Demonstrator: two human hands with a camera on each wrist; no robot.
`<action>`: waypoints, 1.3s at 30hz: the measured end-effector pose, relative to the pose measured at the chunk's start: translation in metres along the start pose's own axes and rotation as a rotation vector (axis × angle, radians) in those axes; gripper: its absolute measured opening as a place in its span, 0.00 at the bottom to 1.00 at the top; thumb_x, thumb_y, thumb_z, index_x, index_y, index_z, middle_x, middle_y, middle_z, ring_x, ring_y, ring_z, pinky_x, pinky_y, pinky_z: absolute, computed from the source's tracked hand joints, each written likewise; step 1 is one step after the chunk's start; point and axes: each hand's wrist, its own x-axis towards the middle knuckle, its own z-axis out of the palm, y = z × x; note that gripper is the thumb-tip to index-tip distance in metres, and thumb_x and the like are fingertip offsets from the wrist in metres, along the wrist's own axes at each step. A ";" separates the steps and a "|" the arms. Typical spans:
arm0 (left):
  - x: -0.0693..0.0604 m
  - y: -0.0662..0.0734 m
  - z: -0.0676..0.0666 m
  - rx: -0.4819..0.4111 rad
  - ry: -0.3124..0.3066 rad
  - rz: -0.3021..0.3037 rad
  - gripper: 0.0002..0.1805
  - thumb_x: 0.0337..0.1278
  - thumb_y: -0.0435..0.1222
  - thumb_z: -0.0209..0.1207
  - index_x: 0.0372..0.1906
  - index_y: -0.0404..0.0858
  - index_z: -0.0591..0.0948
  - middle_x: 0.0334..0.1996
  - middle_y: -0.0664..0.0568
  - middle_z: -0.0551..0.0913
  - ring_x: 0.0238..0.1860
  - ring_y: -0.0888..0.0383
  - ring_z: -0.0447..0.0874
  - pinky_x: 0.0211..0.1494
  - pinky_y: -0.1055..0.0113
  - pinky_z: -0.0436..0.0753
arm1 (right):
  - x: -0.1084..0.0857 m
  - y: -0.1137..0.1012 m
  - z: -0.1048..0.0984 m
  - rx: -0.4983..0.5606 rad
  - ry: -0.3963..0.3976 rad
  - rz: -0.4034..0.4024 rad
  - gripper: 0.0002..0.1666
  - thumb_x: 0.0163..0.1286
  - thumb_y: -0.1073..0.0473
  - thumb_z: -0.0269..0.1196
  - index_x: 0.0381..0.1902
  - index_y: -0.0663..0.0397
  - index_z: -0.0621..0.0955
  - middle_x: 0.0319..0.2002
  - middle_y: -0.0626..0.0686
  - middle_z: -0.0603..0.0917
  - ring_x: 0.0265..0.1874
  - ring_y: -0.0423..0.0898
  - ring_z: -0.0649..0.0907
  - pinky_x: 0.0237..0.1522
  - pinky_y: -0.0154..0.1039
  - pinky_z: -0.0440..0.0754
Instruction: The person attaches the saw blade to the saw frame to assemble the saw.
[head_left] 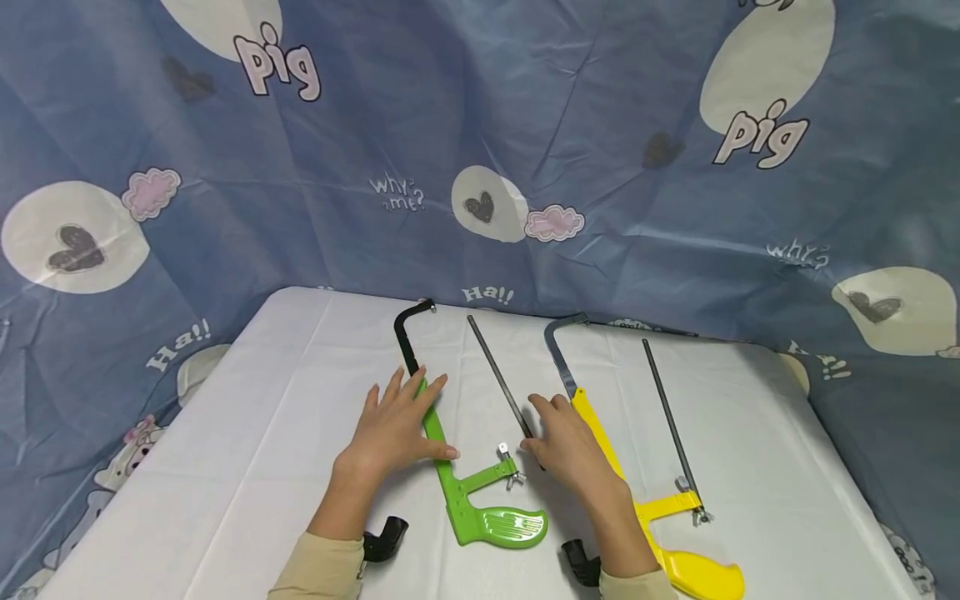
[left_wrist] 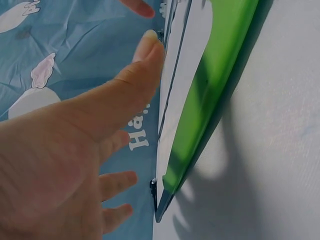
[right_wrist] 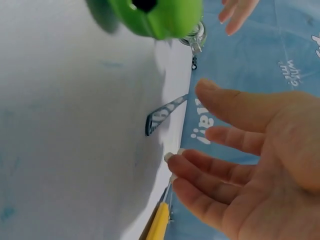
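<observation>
Green hacksaw frame (head_left: 451,493) lies mid-counter (head_left: 247,433), its handle at the near end, pointing right. Left hand (head_left: 392,427) over its long bar, fingers spread wide. Just right, a dark blade (head_left: 499,375); right hand (head_left: 567,447) over its near part, thumb and bent fingers apart. Farther right, yellow hacksaw frame (head_left: 597,429), second blade (head_left: 671,417) alongside. Blue printed cloth (head_left: 360,242) hangs at far side.
</observation>
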 end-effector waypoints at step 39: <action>-0.008 0.012 0.004 0.019 -0.128 -0.046 0.56 0.32 0.61 0.75 0.72 0.45 0.70 0.77 0.39 0.59 0.78 0.33 0.50 0.73 0.31 0.55 | -0.004 -0.005 0.013 -0.008 0.015 0.102 0.21 0.49 0.77 0.57 0.41 0.60 0.84 0.34 0.56 0.82 0.35 0.50 0.78 0.38 0.45 0.78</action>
